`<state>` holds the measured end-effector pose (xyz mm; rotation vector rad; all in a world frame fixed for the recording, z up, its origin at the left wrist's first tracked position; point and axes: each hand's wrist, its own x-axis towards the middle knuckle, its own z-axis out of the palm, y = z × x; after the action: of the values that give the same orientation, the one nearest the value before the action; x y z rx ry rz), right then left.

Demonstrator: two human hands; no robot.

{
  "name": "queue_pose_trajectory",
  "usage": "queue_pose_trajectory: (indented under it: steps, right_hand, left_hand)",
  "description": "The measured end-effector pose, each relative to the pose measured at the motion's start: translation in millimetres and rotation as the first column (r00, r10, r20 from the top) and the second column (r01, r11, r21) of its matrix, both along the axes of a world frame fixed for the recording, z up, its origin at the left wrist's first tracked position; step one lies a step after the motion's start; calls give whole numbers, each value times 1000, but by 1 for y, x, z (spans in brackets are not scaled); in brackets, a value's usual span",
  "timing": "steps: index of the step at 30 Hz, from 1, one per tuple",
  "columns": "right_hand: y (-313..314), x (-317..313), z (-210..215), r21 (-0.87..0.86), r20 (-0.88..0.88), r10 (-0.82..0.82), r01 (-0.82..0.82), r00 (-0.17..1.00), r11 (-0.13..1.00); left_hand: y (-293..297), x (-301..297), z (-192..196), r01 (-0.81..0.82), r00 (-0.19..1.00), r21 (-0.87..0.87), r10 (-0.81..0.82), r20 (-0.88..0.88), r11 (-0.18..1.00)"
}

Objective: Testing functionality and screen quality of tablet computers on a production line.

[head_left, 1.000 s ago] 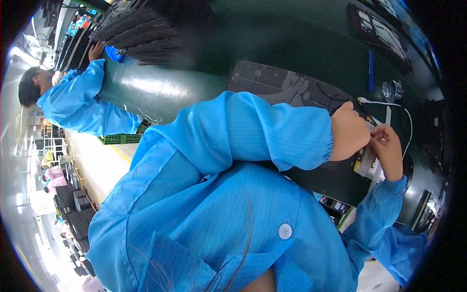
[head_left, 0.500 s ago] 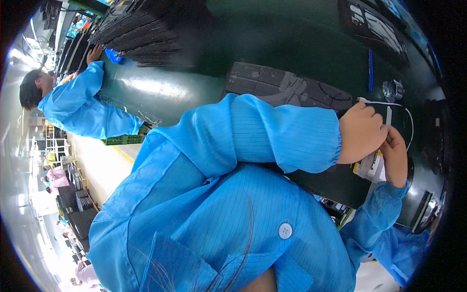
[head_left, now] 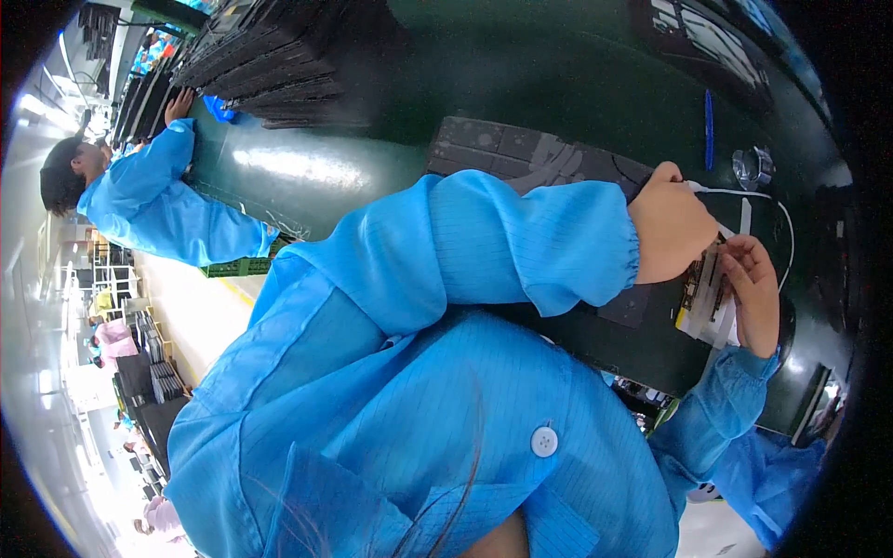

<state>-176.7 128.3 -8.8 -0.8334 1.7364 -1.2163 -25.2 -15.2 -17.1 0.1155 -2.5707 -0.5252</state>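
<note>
My left hand (head_left: 673, 228) reaches across to the right, back up and fingers curled under, so what they hold is hidden. A white cable (head_left: 744, 193) ends beside its knuckles. Facing it, my right hand (head_left: 757, 293) has its thumb and forefinger closed near the left fingertips; whatever lies between them is too small to name. Under both hands sits a small assembly with a pale translucent strip (head_left: 705, 290) and a yellow corner (head_left: 682, 319). A dark grey panel with smudges (head_left: 521, 153) lies flat beyond my left forearm.
A blue pen-like stick (head_left: 709, 130) and a roll of clear tape (head_left: 752, 168) lie at the far right. Stacked dark sheets (head_left: 279, 70) stand at the far left. Beside them a person in a blue smock (head_left: 158, 200) works at the dark green table (head_left: 391, 139).
My left hand has shifted slightly left and its fingers have drawn apart from my right fingertips. More of the pale strip and the assembly shows between the hands.
</note>
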Motion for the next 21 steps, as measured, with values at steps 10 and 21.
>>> queue_pose_trajectory:
  steps: [10,21]
  right_hand:
    - [-1,3,2,43,-57,41,-39,998,998]
    - [-3,6,8,95,-125,39,-27,991,995]
  left_hand:
    - [5,5,-4,-24,997,-49,27,72,999]
    - [7,5,3,-30,987,-93,44,153,995]
